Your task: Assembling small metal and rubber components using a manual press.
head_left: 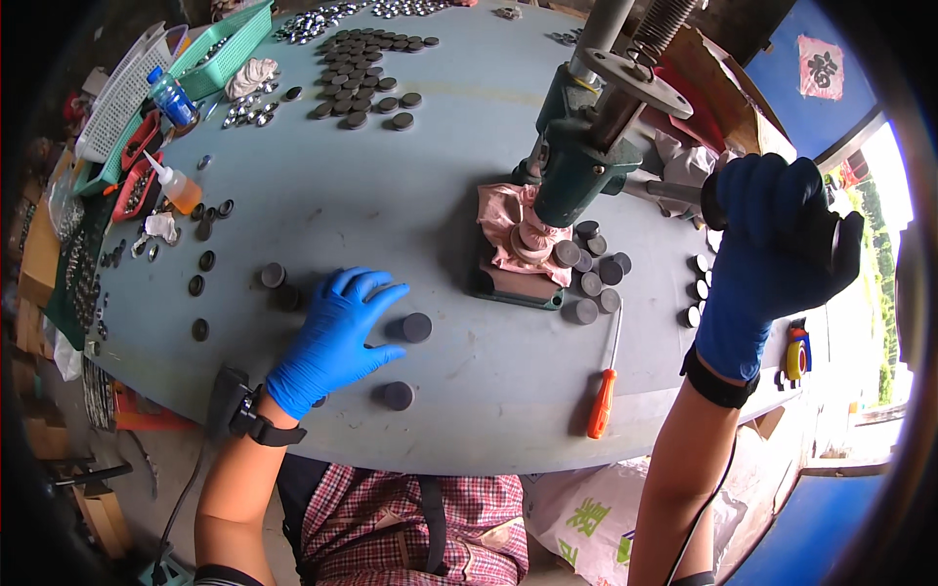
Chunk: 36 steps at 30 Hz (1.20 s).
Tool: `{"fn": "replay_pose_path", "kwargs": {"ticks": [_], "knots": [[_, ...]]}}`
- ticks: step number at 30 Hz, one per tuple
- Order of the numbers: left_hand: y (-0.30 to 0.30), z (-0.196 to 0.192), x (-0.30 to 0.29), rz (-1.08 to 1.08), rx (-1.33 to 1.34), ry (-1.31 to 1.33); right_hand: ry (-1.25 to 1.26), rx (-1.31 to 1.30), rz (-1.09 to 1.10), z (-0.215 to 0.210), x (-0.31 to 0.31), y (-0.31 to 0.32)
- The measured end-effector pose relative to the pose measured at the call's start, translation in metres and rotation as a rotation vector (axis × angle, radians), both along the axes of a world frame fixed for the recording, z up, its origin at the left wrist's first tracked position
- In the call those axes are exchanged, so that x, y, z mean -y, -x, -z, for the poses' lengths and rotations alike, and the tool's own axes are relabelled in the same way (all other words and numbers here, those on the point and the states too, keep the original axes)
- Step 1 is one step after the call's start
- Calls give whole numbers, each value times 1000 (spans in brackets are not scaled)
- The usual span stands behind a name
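My left hand (335, 339), in a blue glove, hovers over or rests on the table with fingers apart and nothing in them. Close to its fingertips stands a dark round disc (417, 327); another disc (399, 396) lies nearer me. My right hand (777, 230), gloved too, with darkened fingers, is wrapped round the grip of the press lever (674, 190). That lever joins a green hand press (581, 171). Pink cloth (500, 220) covers the press's base plate (518, 285) and a rounded piece under the ram. Several dark discs (591, 283) cluster just right of the base.
An orange-handled screwdriver (603, 402) lies right of centre. Many dark discs (357, 78) and shiny metal parts (318, 21) spread at the back. At left are an orange-liquid bottle (179, 188), a blue bottle (171, 98), and green baskets (230, 49). Yellow tape (798, 356) sits right.
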State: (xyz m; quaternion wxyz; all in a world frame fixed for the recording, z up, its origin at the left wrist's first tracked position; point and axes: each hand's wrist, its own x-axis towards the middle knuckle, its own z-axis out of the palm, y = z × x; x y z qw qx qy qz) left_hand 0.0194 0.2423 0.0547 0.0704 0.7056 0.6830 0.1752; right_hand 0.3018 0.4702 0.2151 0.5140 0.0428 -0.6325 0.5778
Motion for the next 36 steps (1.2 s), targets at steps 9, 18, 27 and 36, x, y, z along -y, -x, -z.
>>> {"fn": "replay_pose_path", "kwargs": {"ticks": [9, 18, 27, 36], "knots": [[-19, 18, -14, 115, 11, -41, 53, 31, 136, 1, 10, 1], [-45, 23, -119, -62, 457, -295, 290, 214, 147, -46, -38, 25], [-69, 29, -154, 50, 699, -280, 299, 242, 42, -54, -99, 33], [-76, 30, -149, 52, 918, -224, 323, 181, 265, -45, -30, 31]]}}
